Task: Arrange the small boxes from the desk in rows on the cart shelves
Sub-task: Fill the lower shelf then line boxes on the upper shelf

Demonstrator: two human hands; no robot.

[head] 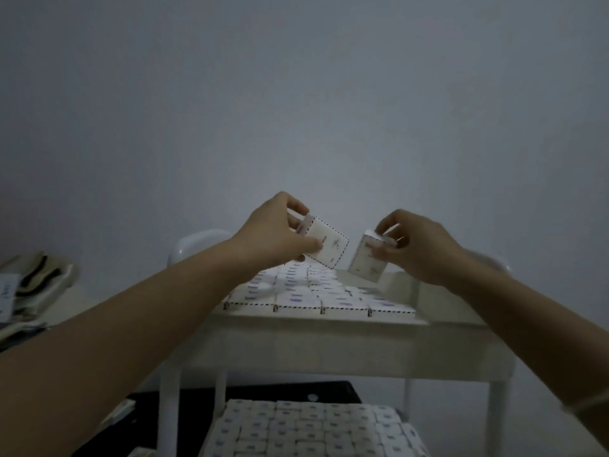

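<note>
Left hand [273, 232]: mid-frame, fingers and thumb pinching a small white box [328, 244], tilted, held above the top shelf.
Right hand [418, 245]: beside it, fingertips pinching a second box [367, 260], tilted, the two boxes just apart.
Top shelf [329, 338]: boxes in rows [316, 291].
Lower shelf, bottom centre: more rows [306, 430].
Left edge: folded cloth [36, 275].

Head-worn view, forward-down, near cart [329, 351]

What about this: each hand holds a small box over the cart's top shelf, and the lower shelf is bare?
No. The head view shows the lower shelf filled with rows of boxes, not bare. The left hand and right hand each hold a small box over the top shelf.
</note>
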